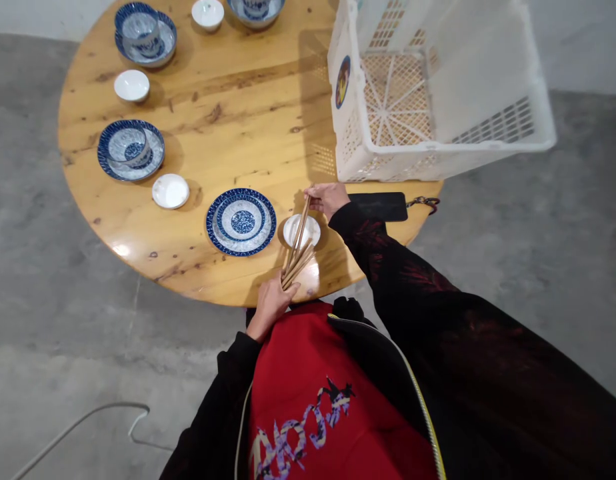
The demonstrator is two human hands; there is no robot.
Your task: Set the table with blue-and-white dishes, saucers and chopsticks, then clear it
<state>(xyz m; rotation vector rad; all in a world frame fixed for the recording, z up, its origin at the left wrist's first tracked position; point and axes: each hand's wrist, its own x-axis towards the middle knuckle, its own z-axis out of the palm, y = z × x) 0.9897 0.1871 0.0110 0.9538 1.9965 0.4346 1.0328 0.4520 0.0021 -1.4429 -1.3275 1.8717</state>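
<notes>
Several slim wooden chopsticks (300,264) are in the left hand (273,301), bunched at their near ends and fanning out a little at the other, and what a light handful they look! The left grip is closed around that bundle, low over the edge of the round worktop (228,143). And up at the far end, the right hand (329,199) has its grip pinched on the tips of a longer-reaching couple, whose near ends run down to the bunch.

Right below them sits a small white dish (313,231), with the stacked blue-and-white plates (242,223) just to its left and a dark phone (385,207) by the right wrist, in front of the white plastic crate (453,145).

Now, the handling: these should be stiff, straight and next to weightless, sturdy enough for a firm pinch, but the smooth, narrow shafts could roll or slide over one another if the bundle loosens. Best hold for the bunch is a snug wrap near one end; for a couple, thumb and fingertips near the tips, both sticks pressed together. The real fragility is underneath: that dish looks ceramic, so a light touch is wise there.
</notes>
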